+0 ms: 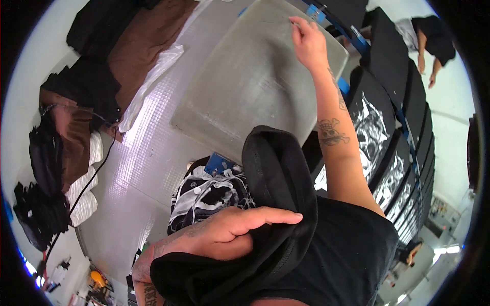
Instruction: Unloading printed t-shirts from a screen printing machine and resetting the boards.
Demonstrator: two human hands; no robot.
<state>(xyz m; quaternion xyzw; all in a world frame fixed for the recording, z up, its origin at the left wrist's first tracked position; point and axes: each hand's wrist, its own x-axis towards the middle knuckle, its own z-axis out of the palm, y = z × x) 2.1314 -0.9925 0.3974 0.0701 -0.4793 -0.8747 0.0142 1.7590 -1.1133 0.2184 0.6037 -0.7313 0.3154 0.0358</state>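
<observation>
My left hand (224,235) is in front of my body, held close to my chest. Its index finger stretches to the right along the edge of a black sewn cloth piece (278,168), hood-like in shape, and the other fingers curl against the cloth. The fabric drapes over my left wrist and stands up in a rounded fold with a stitched seam. My right hand (310,45) reaches out over the far end of a worn grey tabletop (224,81). Its fingers are pinched together; a tiny dark spot shows at the tips, too small to name.
Left of the table, brown and black fabric (138,46) is heaped beside white plastic-wrapped bundles (81,204). A dark cable (97,176) hangs there. Along the right runs a row of black-and-white printed garments (370,125) on blue-framed supports. Another person (434,41) stands at the upper right.
</observation>
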